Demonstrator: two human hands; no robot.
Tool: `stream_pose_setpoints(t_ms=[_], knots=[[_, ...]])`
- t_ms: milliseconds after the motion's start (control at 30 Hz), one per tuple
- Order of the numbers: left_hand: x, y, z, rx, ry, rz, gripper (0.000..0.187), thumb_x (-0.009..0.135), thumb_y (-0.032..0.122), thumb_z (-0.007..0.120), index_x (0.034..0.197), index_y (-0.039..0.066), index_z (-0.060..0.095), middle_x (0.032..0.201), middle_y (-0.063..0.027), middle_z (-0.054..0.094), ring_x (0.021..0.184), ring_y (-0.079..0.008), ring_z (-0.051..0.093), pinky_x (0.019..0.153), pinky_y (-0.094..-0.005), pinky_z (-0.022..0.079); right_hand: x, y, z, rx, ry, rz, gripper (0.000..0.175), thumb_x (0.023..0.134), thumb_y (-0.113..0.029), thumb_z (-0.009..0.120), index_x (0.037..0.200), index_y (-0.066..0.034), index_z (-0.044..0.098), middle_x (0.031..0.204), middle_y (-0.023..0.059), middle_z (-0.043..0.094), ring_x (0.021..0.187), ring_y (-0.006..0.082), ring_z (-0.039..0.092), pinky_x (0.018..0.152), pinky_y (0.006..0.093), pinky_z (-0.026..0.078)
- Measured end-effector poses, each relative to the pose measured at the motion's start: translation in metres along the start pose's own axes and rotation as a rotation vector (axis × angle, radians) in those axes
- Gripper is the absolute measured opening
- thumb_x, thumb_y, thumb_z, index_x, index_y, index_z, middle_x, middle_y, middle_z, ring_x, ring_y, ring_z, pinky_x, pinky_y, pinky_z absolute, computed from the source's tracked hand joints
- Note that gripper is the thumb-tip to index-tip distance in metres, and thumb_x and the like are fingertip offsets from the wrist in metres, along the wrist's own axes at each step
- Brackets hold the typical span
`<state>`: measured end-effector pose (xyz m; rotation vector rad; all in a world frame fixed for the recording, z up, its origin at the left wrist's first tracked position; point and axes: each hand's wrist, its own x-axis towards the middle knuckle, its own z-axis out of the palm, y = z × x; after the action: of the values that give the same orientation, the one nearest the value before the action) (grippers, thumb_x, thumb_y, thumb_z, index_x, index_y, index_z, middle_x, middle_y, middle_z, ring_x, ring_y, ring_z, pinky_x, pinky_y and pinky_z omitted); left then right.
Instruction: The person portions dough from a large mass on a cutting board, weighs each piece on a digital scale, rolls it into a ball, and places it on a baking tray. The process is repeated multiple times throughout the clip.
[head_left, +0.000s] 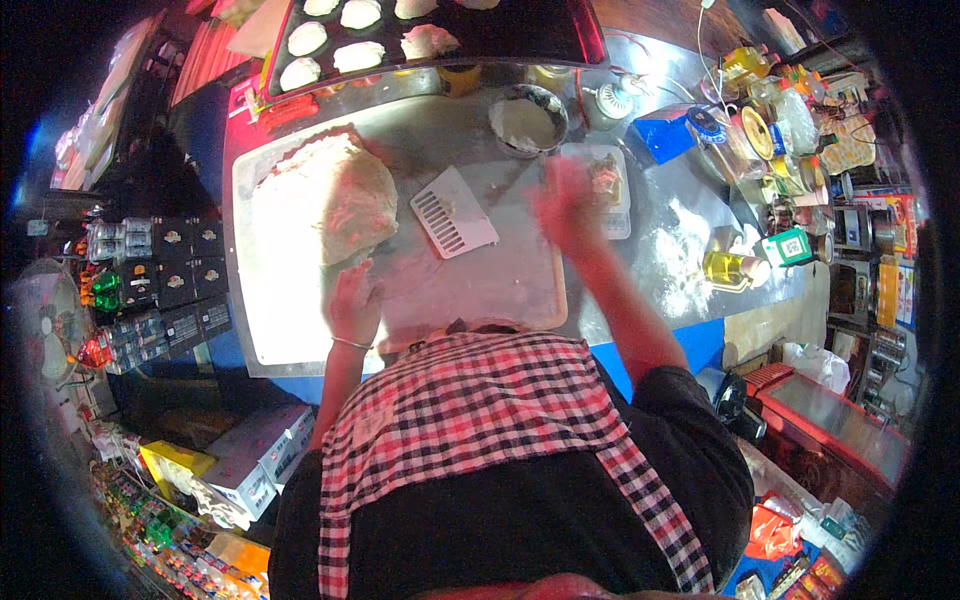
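A large mass of dough (360, 195) lies on the left of a pale work board (510, 277), partly in glaring light. My left hand (356, 304) is low at the dough's near edge, with nothing visible in it; whether it touches the dough is unclear. A white plastic comb-toothed dough scraper (454, 214) lies flat between my hands. Blurred by motion, my right hand (564, 199) is over the board's right edge beside a white kitchen scale (619, 225). Its fingers and anything in them cannot be made out. Something small sits on the scale.
Beyond the board stands a metal bowl (529, 120) of white powder. A dark baking tray (495, 37) with several dough pieces spans the far side. To the right are a bottle of yellow liquid (727, 271), a blue box (664, 137) and jars (739, 142).
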<state>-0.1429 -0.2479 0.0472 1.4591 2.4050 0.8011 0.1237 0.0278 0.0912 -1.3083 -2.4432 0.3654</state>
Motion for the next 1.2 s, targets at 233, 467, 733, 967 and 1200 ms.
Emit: stream_pose_setpoints(t_ms=[233,467,733,967,1200], knots=[[0.001,0.005,-0.01,-0.031,0.036,0.049,0.036,0.085,0.01,0.065,0.121,0.004,0.064,0.111,-0.0168,0.065,0.106,-0.0337,0.061,0.092,-0.0414,0.05,-0.039,-0.115,0.133,-0.327,-0.357,-0.405,0.075,0.08,-0.037,0.069,0.133,0.0107,0.046,0.136,0.0355,0.046,0.124,0.0516,0.047,0.1,0.0659,0.038],[-0.017,-0.022,-0.02,-0.059,0.038,0.043,0.035,0.086,0.009,0.067,0.119,-0.002,0.063,0.112,-0.0195,0.064,0.107,-0.0337,0.06,0.094,-0.0411,0.049,-0.015,-0.094,0.154,-0.66,-0.485,-0.443,0.051,0.089,-0.029,0.051,0.123,0.0087,0.054,0.117,0.0298,0.059,0.107,0.0437,0.059,0.088,0.0588,0.048],[0.009,0.002,-0.005,-0.302,-0.036,0.253,0.038,0.087,0.008,0.067,0.124,-0.001,0.061,0.112,-0.0179,0.064,0.104,-0.0296,0.061,0.09,-0.0387,0.05,-0.039,-0.008,0.046,0.805,0.033,0.309,0.015,0.088,-0.011,0.057,0.101,-0.0038,0.061,0.094,0.0146,0.067,0.084,0.0271,0.068,0.073,0.0407,0.056],[0.071,0.1,0.037,-0.422,-0.272,0.541,0.044,0.087,0.007,0.066,0.13,0.0,0.056,0.119,-0.0207,0.061,0.11,-0.0346,0.059,0.096,-0.0402,0.048,-0.137,0.09,-0.014,1.205,0.498,0.694,0.011,0.094,-0.005,0.056,0.104,-0.0017,0.059,0.096,0.0103,0.067,0.081,0.0192,0.068,0.067,0.0328,0.057],[0.157,0.226,0.151,-0.36,-0.307,0.835,0.068,0.085,0.019,0.073,0.143,-0.001,0.042,0.137,-0.0232,0.051,0.125,-0.0336,0.053,0.106,-0.0401,0.042,-0.138,0.14,0.031,0.573,0.565,0.694,0.011,0.092,-0.006,0.055,0.099,-0.0012,0.061,0.093,0.0153,0.068,0.081,0.0247,0.069,0.069,0.0379,0.055]])
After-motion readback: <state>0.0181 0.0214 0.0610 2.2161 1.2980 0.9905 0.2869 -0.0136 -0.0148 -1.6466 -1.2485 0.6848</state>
